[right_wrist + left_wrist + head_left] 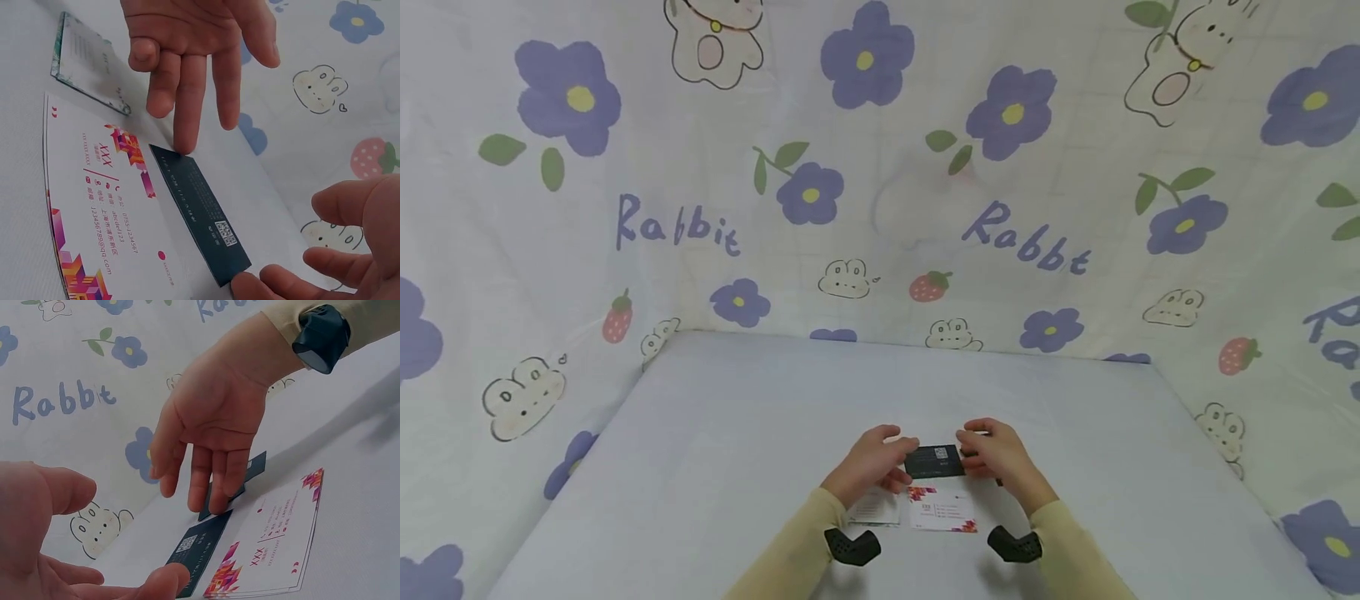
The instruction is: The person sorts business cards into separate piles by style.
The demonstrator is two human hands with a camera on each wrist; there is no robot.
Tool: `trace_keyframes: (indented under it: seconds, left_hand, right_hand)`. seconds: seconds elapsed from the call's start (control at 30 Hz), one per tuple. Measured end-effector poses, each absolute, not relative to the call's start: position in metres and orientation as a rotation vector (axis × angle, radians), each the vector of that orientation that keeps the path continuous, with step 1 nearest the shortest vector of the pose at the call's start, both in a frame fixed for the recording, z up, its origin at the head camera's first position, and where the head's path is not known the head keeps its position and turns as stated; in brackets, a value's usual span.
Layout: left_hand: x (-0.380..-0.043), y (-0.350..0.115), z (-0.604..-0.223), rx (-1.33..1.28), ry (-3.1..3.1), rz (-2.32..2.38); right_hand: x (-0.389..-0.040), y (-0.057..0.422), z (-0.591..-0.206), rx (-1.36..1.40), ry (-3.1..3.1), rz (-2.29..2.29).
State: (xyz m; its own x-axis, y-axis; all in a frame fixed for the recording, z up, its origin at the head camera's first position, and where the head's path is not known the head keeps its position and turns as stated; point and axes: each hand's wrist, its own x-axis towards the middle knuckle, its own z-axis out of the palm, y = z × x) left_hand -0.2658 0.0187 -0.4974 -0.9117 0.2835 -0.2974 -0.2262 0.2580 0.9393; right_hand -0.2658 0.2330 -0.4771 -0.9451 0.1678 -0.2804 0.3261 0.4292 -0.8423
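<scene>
A dark business card (934, 463) with a QR code lies on the table between both hands. At its left end is my left hand (874, 462), fingers extended and spread, one fingertip right at the card's edge in the right wrist view. The right hand (1002, 461) is at the card's other end, fingers loosely bent, a fingertip close by the corner. Nearer to me lies a stack of white business cards (943, 510) with red and orange patterned corners. More dark cards (257, 466) lie beyond, partly hidden by the right hand in the left wrist view.
A stack of white cards with green edges (90, 59) lies left of the patterned stack, partly under the left hand in the head view. White table (760, 400) surface spreads around the cards. A curtain with flowers and rabbits (880, 167) stands along the table's back and sides.
</scene>
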Motion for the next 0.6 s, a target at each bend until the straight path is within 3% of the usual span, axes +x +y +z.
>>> trace_keyframes:
  seconds: [0.6]
  left_hand:
    - [-0.268, 0.009, -0.5, -0.086, 1.705, 1.953]
  right_hand:
    - [-0.27, 0.248, -0.485, 0.48, 2.195, -1.808]
